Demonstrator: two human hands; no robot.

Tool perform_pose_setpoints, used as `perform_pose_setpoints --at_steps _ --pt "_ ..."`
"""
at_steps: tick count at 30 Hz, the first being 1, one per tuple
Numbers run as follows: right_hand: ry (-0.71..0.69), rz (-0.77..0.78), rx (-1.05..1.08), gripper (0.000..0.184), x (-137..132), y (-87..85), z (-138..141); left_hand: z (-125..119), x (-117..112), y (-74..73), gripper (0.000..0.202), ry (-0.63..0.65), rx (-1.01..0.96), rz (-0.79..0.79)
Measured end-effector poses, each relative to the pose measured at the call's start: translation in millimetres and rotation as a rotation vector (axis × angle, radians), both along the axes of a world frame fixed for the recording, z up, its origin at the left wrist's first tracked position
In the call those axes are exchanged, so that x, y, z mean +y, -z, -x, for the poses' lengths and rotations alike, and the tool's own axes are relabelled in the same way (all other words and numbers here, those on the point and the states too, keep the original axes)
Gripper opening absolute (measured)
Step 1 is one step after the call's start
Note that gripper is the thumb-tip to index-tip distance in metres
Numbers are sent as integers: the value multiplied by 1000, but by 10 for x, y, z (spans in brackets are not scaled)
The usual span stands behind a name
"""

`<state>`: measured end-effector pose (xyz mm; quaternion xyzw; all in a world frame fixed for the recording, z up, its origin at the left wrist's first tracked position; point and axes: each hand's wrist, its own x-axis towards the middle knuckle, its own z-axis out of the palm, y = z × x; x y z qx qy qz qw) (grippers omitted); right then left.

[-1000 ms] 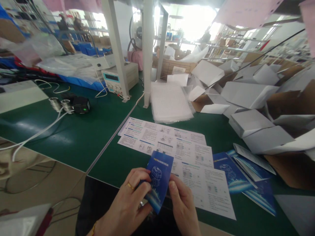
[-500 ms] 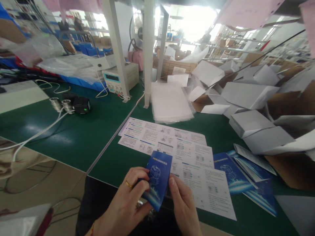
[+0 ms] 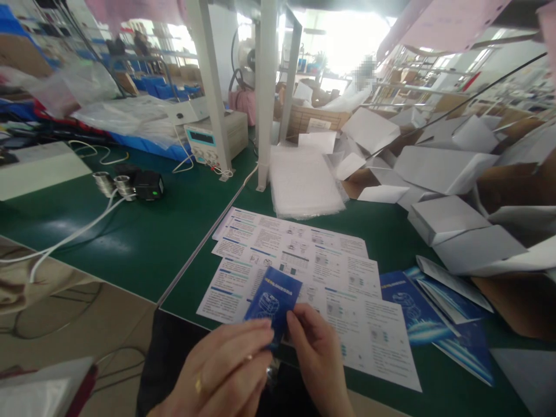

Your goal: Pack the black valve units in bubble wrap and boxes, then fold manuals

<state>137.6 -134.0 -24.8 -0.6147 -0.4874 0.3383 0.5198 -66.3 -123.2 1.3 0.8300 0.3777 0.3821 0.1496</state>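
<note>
A small folded leaflet (image 3: 276, 292) with a blue cover and a white line drawing is between my hands, above the front edge of the green table. My right hand (image 3: 319, 353) pinches its right edge, thumb on top. Across its lower left part lie the closed fingers of my left hand (image 3: 228, 368), slightly blurred, with the thumb hidden. Beneath the leaflet, unfolded printed sheets (image 3: 347, 284) overlap on the table. To their right is a loose pile of folded blue leaflets (image 3: 406, 307).
White opened boxes (image 3: 447, 168) crowd the right side. Clear plastic bags (image 3: 306, 182) lie behind the sheets, next to a metal post (image 3: 266, 98). A power supply (image 3: 217, 139) stands at the back. Metal-ended black devices (image 3: 147, 185) with white cables rest on the left.
My left hand has slid down and across the leaflet's cover, its fingers now closer together. The leaflet is tilted more to the right and sits lower, and more of the front sheet shows.
</note>
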Motion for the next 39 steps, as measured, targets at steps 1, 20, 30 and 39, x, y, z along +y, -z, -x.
perform_pose_setpoints --at_steps 1,20,30,39 --pt "-10 1 -13 29 2 1 9 -74 110 2 28 95 31 -37" --pt "-98 -334 -1129 32 -249 158 -531 -414 530 257 41 132 339 -140" --pt "-55 -302 -1111 34 -157 213 -385 -469 526 302 41 55 487 -169" --pt "-61 -278 -1106 35 -172 221 -397 -480 485 328 43 19 472 -134"
